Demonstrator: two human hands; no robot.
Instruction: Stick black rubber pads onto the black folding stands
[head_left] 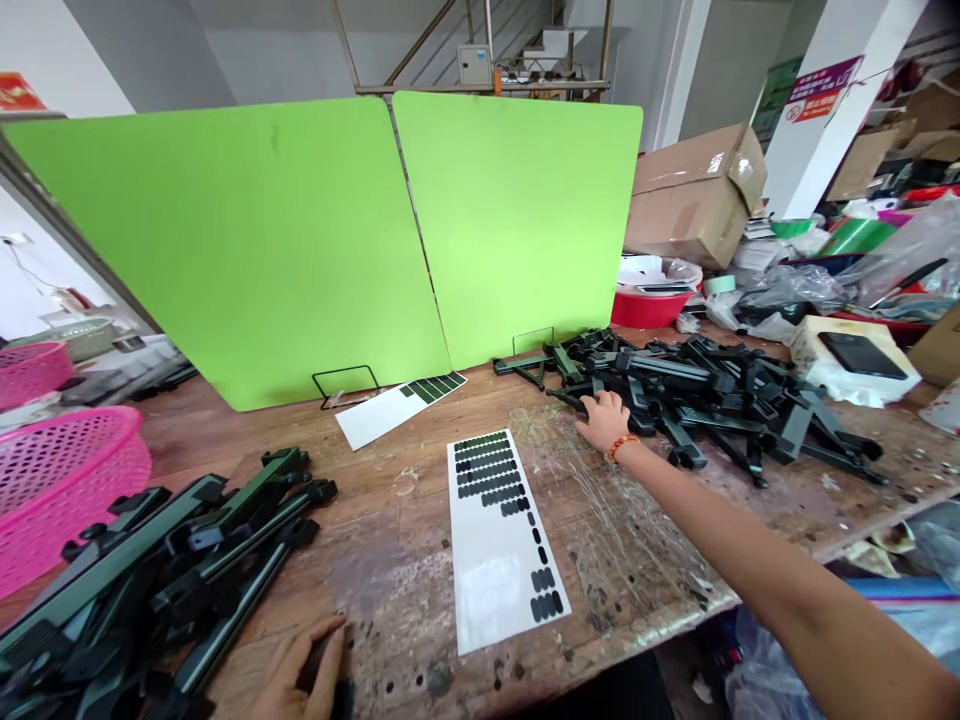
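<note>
My right hand, with a beaded bracelet at its wrist, reaches to the near left edge of a heap of black folding stand-like parts. Its fingers curl over one black bar-shaped part. At the bottom edge my left hand is partly cut off, its thumb and forefinger curved until the tips nearly meet. Whether anything small is between them is not visible. Left of it lies a second pile of similar black parts. Between my hands a white sheet carries rows of small black oval pads.
Another white sheet with dark strips lies by the green divider panels. A pink basket stands at left. At right are a red basin, a cardboard box and a white box with a black phone-like object.
</note>
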